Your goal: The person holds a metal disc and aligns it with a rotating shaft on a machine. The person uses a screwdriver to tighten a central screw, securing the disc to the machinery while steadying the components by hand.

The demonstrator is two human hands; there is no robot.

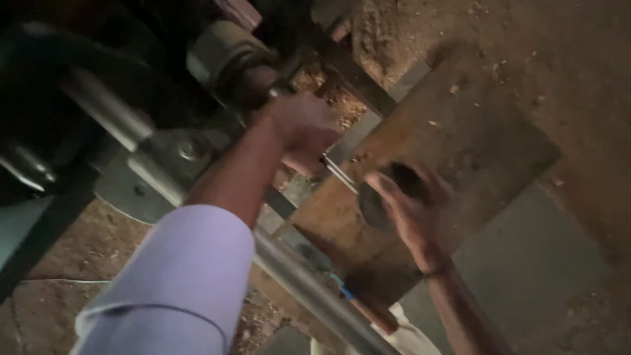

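Steel bar (309,283) runs diagonally from upper left to lower right under the lilac-sleeved left hand (302,128), which is clenched around a thin rod (338,174) pointing down-right. Beside it, the right hand (411,207) rests open-fingered on a rusty plate (473,138).

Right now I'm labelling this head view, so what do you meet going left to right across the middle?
Dark machine body → round bolt head → left hand → thin metal rod → right hand → rusty flat plate.
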